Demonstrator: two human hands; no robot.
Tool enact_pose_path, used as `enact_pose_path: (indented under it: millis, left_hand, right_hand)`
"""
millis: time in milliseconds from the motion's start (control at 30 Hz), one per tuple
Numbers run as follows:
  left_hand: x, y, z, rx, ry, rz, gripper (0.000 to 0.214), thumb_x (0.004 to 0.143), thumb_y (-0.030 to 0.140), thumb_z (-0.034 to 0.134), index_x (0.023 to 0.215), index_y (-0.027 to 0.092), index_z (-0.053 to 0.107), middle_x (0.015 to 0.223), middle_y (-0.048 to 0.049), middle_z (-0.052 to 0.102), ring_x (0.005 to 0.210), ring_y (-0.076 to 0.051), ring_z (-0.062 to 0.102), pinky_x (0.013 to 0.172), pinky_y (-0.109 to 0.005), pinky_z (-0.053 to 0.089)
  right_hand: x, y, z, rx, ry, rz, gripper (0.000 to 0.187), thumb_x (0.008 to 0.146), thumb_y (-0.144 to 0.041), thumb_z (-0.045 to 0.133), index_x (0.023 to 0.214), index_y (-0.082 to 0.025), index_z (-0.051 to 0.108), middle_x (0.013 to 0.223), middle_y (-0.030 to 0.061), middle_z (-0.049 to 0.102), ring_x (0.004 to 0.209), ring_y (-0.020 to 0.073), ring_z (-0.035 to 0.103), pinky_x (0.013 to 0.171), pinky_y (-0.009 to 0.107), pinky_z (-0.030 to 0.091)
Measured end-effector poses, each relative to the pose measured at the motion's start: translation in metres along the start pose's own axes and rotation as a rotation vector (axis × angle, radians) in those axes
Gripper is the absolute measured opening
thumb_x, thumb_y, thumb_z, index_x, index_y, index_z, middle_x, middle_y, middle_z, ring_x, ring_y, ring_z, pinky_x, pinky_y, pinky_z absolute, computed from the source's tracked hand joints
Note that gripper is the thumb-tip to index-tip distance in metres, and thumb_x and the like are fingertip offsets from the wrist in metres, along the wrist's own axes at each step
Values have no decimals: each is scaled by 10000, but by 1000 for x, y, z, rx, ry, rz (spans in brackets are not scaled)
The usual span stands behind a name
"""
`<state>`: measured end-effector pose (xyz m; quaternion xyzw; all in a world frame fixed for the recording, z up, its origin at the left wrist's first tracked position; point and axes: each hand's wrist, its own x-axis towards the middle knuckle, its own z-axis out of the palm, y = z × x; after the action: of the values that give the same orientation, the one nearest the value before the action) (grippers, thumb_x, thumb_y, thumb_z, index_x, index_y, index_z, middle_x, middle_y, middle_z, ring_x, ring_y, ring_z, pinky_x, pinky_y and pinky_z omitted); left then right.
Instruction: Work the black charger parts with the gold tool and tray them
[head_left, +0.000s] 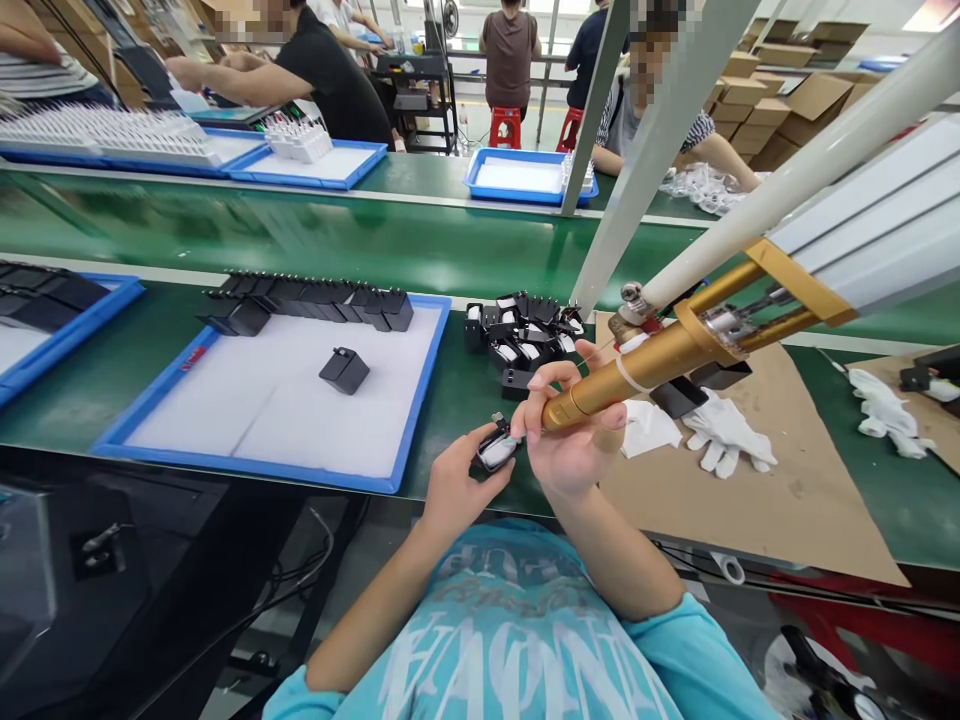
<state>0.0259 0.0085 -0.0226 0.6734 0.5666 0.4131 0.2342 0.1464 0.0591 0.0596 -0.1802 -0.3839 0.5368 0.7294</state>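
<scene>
Between the thumb and fingers of my left hand [459,480] is a small black charger housing [496,450], its open side showing a white inner part. My right hand [574,455] is wrapped round the front of a gold cylindrical tool [622,380], whose narrow tip is at or just over the housing; whether they touch, I cannot tell. Just behind both hands lies a loose pile of similar black charger housings [525,335] with white insides. To the left, a single black charger [344,371] sits on the white liner of a blue tray [401,450].
A row of black chargers [315,300] lines the tray's far edge. White gloves [731,435] lie on brown cardboard [795,500] at right. A slanted metal post [637,150] rises behind the tool. Across the green belt [337,230], co-workers sit by blue trays [330,180].
</scene>
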Motion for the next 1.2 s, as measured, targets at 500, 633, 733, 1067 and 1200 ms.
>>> enact_pose_path:
  millis: [500, 633, 733, 1067, 1200]
  left_hand:
    - [6, 0, 0, -2, -8, 98, 371, 815, 299, 678, 1172, 208, 625, 1012, -44, 723, 893, -199, 689, 812, -300, 551]
    - [6, -19, -14, 112, -85, 12, 347, 842, 310, 663, 1178, 231, 626, 1135, -69, 691, 1049, -226, 653, 922, -361, 531]
    - [10, -26, -25, 129, -133, -35, 438, 842, 370, 669, 1254, 244, 590, 1365, -91, 582, 1251, -265, 548, 1041, -439, 470]
    - [28, -24, -11, 27, -129, 83, 352, 868, 137, 498, 1189, 222, 615, 1070, -29, 717, 994, -182, 648, 923, -336, 519]
    - [23, -17, -24, 172, -238, 233, 465, 926, 173, 475, 1388, 222, 487, 1188, -61, 669, 1037, -208, 582, 923, -371, 510]
  right_hand:
    - [-3, 0, 4, 81, -44, -14, 402, 840, -633, 471, 1077, -311, 513, 846, -34, 612, 368, 54, 447, 355, 250, 477]
    - [2, 0, -2, 6, 26, -18, 453, 829, -654, 451, 1130, -321, 503, 843, -30, 602, 379, 60, 449, 360, 253, 455]
    - [5, -2, -9, -39, 58, -23, 483, 817, -670, 451, 1155, -327, 494, 832, -33, 599, 367, 59, 437, 343, 246, 416]
    - [4, -6, -28, -28, 79, -30, 437, 840, -646, 460, 1146, -338, 509, 822, -35, 600, 362, 63, 454, 347, 247, 436]
    - [5, -6, -34, 41, 43, -60, 388, 865, -602, 468, 1126, -323, 539, 837, -28, 623, 373, 68, 474, 351, 244, 441]
